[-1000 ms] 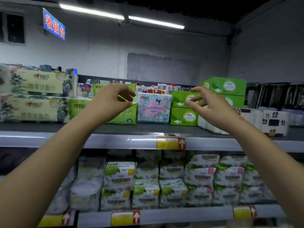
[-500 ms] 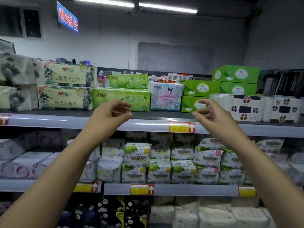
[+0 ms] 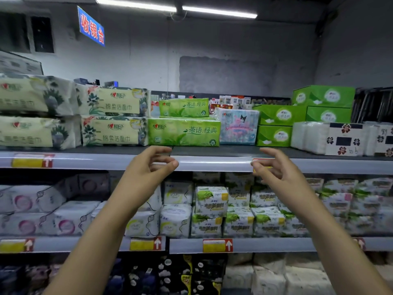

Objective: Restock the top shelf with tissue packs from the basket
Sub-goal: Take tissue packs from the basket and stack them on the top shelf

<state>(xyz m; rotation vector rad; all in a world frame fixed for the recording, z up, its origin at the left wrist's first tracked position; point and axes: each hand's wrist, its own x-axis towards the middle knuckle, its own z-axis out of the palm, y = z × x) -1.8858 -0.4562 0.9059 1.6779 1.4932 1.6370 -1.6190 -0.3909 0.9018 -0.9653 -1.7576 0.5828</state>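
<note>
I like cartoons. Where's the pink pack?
Head view: the pink pack sits on the top shelf, right of centre, between the green packs and green boxes.

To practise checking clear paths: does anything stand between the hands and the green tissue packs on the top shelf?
Nothing visible does. Left hand and right hand hover empty at the top shelf's front edge, just below the green tissue packs.
</note>
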